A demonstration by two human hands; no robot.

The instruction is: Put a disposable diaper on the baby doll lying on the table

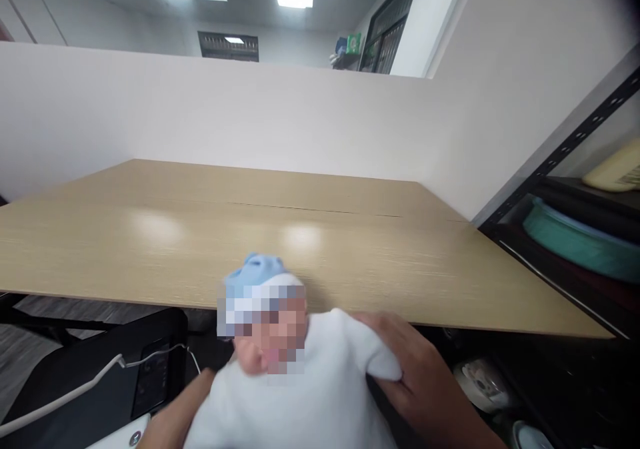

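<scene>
A baby doll (295, 395) in a white long-sleeved outfit fills the lower middle of the head view. On its head is a light blue and white cap (257, 272); the face is blurred out. My right hand (417, 365) is closed around the doll's arm and side on the right, with the white sleeve between thumb and fingers. On the opposite side, my left hand (180, 405) presses against the doll's body, its fingers mostly hidden behind the white cloth. The doll is held up at the near edge of a wooden table (350, 255), its head overlapping the edge in view.
A black chair (65, 369) at lower left bears a dark phone (151, 375) with a white cable (95, 379). At right, a dark metal shelf (520, 252) holds a teal item (580, 235) and a cream bottle (615, 169). A white partition (275, 115) stands behind the table.
</scene>
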